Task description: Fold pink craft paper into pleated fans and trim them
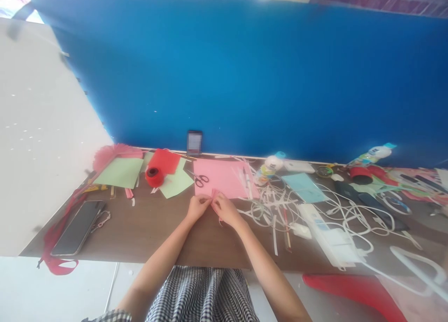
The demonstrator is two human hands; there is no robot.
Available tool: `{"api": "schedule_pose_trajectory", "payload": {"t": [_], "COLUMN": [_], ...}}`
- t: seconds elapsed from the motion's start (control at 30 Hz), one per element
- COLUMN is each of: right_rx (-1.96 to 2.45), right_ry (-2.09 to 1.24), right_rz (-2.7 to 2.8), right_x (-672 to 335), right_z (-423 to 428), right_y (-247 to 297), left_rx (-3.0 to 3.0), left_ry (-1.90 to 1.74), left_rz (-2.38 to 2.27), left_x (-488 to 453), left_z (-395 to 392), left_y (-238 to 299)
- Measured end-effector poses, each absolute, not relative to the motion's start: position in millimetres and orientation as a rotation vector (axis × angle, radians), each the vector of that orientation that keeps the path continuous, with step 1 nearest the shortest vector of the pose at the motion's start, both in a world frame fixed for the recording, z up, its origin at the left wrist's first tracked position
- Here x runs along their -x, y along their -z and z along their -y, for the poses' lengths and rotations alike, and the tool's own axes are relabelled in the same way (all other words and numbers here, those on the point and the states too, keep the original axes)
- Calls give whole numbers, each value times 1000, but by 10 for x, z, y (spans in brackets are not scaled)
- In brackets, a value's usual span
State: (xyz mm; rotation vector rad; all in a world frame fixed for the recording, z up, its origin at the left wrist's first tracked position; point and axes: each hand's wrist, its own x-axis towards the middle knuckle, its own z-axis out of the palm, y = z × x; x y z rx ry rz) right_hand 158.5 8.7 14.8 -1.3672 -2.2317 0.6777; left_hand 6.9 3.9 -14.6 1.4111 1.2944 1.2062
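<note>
Between our two hands we pinch a small folded strip of pink paper [213,197], just at the near edge of the large pink paper sheet [220,177]. Our left hand [198,206] has its fingers closed on the strip's left end, and our right hand [226,208] has its fingers closed on the right end, so the fingertips of both hands nearly meet over the brown wooden tabletop [147,228]. The strip is small and partly hidden by our fingers, so we cannot tell how many folds it has.

On the pink sheet lies a pair of small black-handled scissors [199,178], just beyond our left hand. To the left of it lie a light green paper sheet [177,182], a red roll of tape or ribbon [154,176], a red paper sheet [164,161] and a second light green paper sheet [121,172], with a pink pleated paper fan [114,154] behind them. A dark smartphone [79,227] lies flat near the left edge of the table, and another small phone [194,143] stands against the blue back wall [245,70].

To the right of our hands lies a tangle of white paper strips and cables [280,205], a white glue bottle [268,169] on its side, a light blue paper sheet [304,186] and a white power strip [329,238]. Our lap in checked black-and-white cloth [203,294] shows below the table edge.
</note>
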Motion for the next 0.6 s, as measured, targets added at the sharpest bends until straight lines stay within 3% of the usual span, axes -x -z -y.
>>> {"api": "schedule_pose_trajectory", "payload": {"t": [0.6], "right_rx": [1367], "right_ry": [-1038], "right_rz": [1913], "right_x": [-1622], "right_z": [-222], "right_y": [-78], "left_rx": [-1355], "left_ry": [-1186], "left_rz": [-1204], "left_x": [-57], "left_z": [-50], "left_y": [136]}}
